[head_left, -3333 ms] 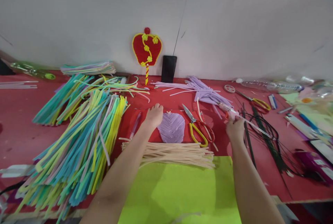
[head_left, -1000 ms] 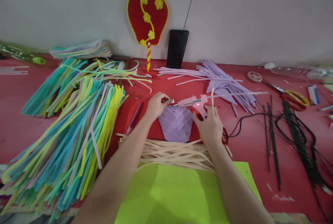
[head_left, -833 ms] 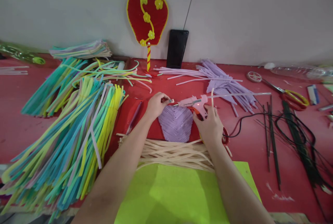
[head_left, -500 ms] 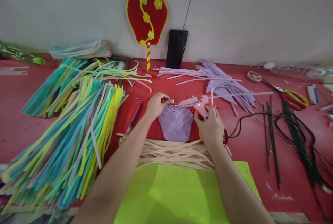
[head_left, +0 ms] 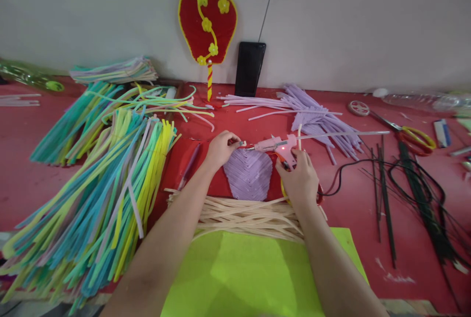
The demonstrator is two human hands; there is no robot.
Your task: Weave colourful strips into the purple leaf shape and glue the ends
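Note:
My right hand (head_left: pixel 300 177) is wrapped round the handle of a pink glue gun (head_left: pixel 270 145). A long clear glue stick (head_left: pixel 342 134) juts from its back, and a small red light glows on its body. Between the fingers of the same hand a cream pipe cleaner (head_left: pixel 300 136) stands up. My left hand (head_left: pixel 223 147) pinches a small white piece (head_left: pixel 243 144), too small to make out fully, close by the gun's nozzle. Just below lies a purple panel of pipe cleaners (head_left: pixel 249 175), laid in slanting rows and widest near the top.
Cream pipe cleaners (head_left: pixel 246 216) lie across a lime-green sheet (head_left: pixel 243 273). Colourful bundles (head_left: pixel 110 199) fill the left; purple stems (head_left: pixel 316 116) lie behind. A red heart-shaped piece (head_left: pixel 208 25) and a phone (head_left: pixel 250 69) lean on the wall. Scissors (head_left: pixel 415 139) and a black cable (head_left: pixel 342 166) are right.
The glue gun and my right hand have shifted slightly to the right. My left hand stays almost where it was, still pinching the white piece.

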